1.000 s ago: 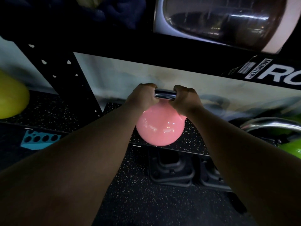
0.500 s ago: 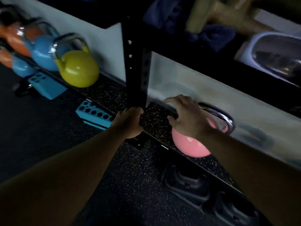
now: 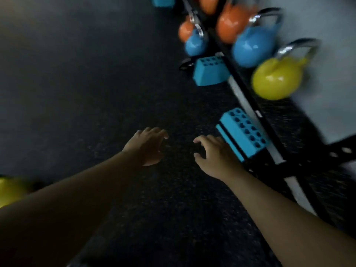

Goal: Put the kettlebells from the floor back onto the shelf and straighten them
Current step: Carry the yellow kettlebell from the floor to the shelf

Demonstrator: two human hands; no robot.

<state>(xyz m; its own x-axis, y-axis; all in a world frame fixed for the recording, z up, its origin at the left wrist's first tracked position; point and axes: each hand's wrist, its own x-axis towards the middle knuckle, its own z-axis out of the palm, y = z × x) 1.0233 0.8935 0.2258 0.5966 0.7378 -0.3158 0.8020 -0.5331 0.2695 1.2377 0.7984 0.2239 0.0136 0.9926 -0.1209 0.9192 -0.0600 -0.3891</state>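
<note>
Both my hands hover over the dark floor with nothing in them: my left hand (image 3: 148,146) with fingers spread, my right hand (image 3: 213,157) with fingers curled apart. On the low shelf (image 3: 300,124) at the right stand a yellow kettlebell (image 3: 277,79), a blue kettlebell (image 3: 253,48) and an orange kettlebell (image 3: 231,24). On the floor beside the shelf sit a small blue kettlebell (image 3: 195,45) and a small orange kettlebell (image 3: 185,31). A yellow kettlebell (image 3: 9,191) shows blurred at the left edge, partly hidden by my left arm.
Two blue blocks with holes lie on the floor against the shelf edge, the near one (image 3: 242,132) right of my right hand, the far one (image 3: 210,71) farther off. A black rack upright (image 3: 331,157) crosses at the right. Dark rubber floor (image 3: 77,93) fills the left.
Both hands have let go of the pink kettlebell, left on the shelf and now out of view. My view has swung left along the shelf, and both hands now hang over the floor.
</note>
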